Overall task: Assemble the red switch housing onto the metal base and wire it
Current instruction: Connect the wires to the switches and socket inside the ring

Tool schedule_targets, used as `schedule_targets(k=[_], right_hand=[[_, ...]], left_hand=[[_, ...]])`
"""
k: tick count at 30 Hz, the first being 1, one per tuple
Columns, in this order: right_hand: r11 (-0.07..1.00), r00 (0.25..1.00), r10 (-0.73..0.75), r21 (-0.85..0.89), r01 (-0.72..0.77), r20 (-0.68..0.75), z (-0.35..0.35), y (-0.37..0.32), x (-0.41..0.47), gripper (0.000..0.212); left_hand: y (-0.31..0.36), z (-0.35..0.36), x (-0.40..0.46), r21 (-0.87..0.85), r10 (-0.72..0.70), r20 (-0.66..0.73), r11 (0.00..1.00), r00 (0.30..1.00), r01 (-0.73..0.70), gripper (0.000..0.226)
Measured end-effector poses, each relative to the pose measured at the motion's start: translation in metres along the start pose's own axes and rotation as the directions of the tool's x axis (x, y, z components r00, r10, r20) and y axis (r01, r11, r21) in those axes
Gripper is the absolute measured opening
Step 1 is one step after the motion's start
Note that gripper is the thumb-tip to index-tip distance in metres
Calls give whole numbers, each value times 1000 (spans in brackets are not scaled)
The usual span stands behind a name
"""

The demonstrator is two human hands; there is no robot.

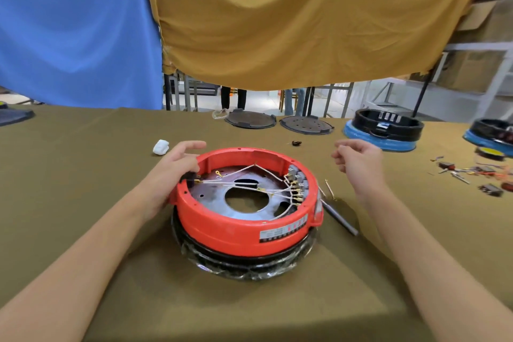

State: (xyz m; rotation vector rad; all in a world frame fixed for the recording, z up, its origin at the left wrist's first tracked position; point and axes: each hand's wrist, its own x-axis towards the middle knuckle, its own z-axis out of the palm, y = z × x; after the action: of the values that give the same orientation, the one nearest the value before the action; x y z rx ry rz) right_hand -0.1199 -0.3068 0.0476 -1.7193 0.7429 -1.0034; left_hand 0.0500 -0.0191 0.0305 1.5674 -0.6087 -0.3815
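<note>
A round red switch housing (pixel 236 230) sits on a black wrapped ring at the table's middle. Inside it lies the metal base (pixel 219 203) with a large centre hole. White wires (pixel 241 172) with brass terminals run across the base to a switch block (pixel 298 183) on the right inner wall. My left hand (pixel 172 172) rests against the housing's left rim, thumb at the wall, index finger stretched out above it. My right hand (pixel 358 161) hovers right of the housing, fingers loosely curled, holding nothing I can see.
A screwdriver (pixel 340 218) and loose wire pieces (pixel 329 189) lie right of the housing. A white wad (pixel 161 146) lies left behind it. Two dark round plates (pixel 251 119), black housings on blue bases (pixel 384 129) and scattered small parts (pixel 472 172) fill the far right.
</note>
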Motion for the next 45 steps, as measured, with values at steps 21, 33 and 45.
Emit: schedule_targets(k=[21, 33, 45], right_hand=[[885, 986, 57, -465, 23, 157, 5, 19, -6, 14], [994, 956, -107, 51, 96, 274, 11, -32, -19, 15], [976, 510, -137, 28, 216, 849, 80, -91, -37, 15]], left_hand=[[-2, 10, -6, -110, -17, -33, 994, 999, 13, 45], [-2, 11, -10, -111, 3, 46, 994, 999, 2, 45], [-7, 11, -11, -142, 46, 125, 990, 991, -28, 38]])
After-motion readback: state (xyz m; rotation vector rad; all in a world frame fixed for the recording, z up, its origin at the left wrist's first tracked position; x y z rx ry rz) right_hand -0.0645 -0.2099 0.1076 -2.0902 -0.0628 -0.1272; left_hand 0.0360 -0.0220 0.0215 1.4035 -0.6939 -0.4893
